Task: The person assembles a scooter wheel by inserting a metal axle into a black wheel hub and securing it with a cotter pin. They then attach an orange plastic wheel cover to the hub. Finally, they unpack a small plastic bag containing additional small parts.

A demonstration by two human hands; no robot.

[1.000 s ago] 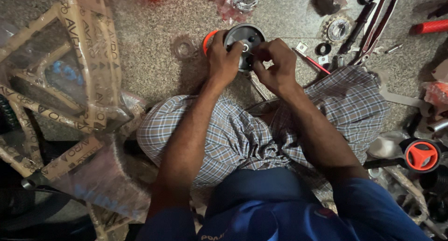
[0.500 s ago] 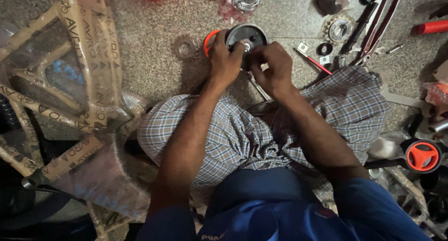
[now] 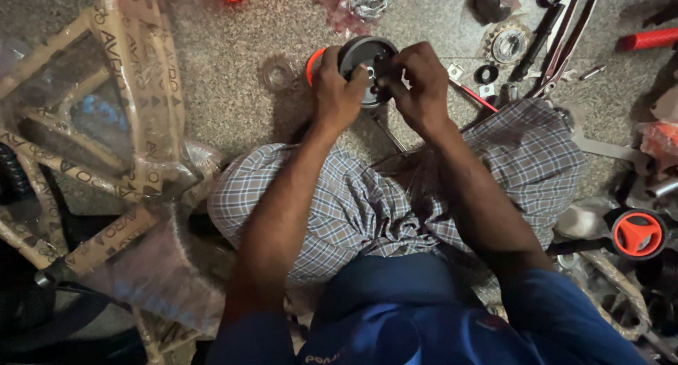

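Head view: both hands, left hand (image 3: 339, 90) & right hand (image 3: 422, 86), grip small black wheel (image 3: 364, 58).

Looking down from the head, the person wears a bright blue shirt (image 3: 424, 315) with short sleeves that end above the elbows, and both forearms are bare down to the left hand (image 3: 337, 90) and right hand (image 3: 424, 86) — no watch, no gloves, no rings to be made out. A patch of pale lettering shows at the shirt's lower edge. Over the lap lies a checked wrap (image 3: 353, 210) in grey-blue and white — thin crossing lines, gathered in folds at the middle.
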